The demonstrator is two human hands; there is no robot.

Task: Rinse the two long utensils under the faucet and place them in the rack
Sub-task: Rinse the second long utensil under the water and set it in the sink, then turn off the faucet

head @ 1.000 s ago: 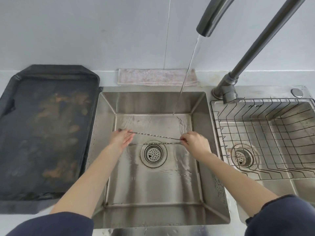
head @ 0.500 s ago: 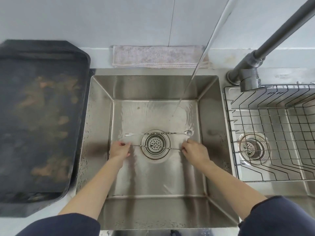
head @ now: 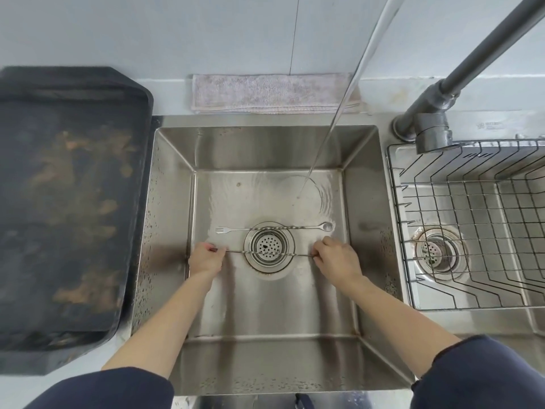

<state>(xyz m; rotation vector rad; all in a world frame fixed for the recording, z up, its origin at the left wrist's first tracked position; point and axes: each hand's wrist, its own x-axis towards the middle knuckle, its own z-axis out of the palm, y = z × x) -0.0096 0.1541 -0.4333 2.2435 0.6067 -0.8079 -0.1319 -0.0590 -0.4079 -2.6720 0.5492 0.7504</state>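
Observation:
Two long twisted metal utensils are in the steel sink [head: 171, 202]. One utensil [head: 274, 228], with a fork end at the left and a spoon end at the right, lies loose on the sink floor across the far rim of the drain. The other utensil [head: 268, 253] stretches over the drain, held at both ends: my left hand [head: 205, 258] pinches its left end and my right hand [head: 336, 256] pinches its right end. Water [head: 333, 122] streams down from above and lands at the far right of the sink floor, away from both utensils. The wire rack [head: 472, 231] sits in the right basin.
The dark grey faucet [head: 433, 125] rises at the back between the basins. A folded pink cloth [head: 274, 94] lies behind the sink. A dark stained tray [head: 67, 202] covers the counter at the left. The round drain strainer [head: 269, 246] is in the sink's middle.
One utensil has been laid down on the sink floor by the drain. Both hands dropped toward me and now hold the second utensil low over the drain. The camera tilted down.

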